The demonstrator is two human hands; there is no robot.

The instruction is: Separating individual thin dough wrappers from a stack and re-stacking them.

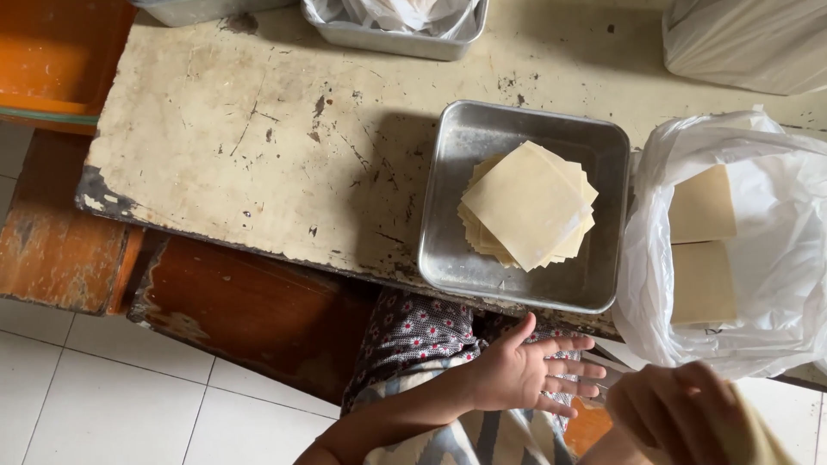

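Observation:
My left hand [527, 370] is held flat and empty over my lap, fingers spread and pointing right, just below the table's front edge. At the bottom right, my right hand [676, 412] is closed on a pale yellow dough sheet [758, 439] that is blurred and partly cut off by the frame. Above the hands, a square metal tray [448, 215] holds a fanned stack of square dough wrappers [528, 205]. To the right, an open white plastic bag [780, 258] contains two more stacks of wrappers [702, 258].
The worn cream table [258, 146] has chipped paint. A second metal tray with plastic [396, 26] sits at its far edge, a white bag [745, 43] at the top right. Wooden benches [241, 301] and an orange seat [52, 52] stand at left over white floor tiles.

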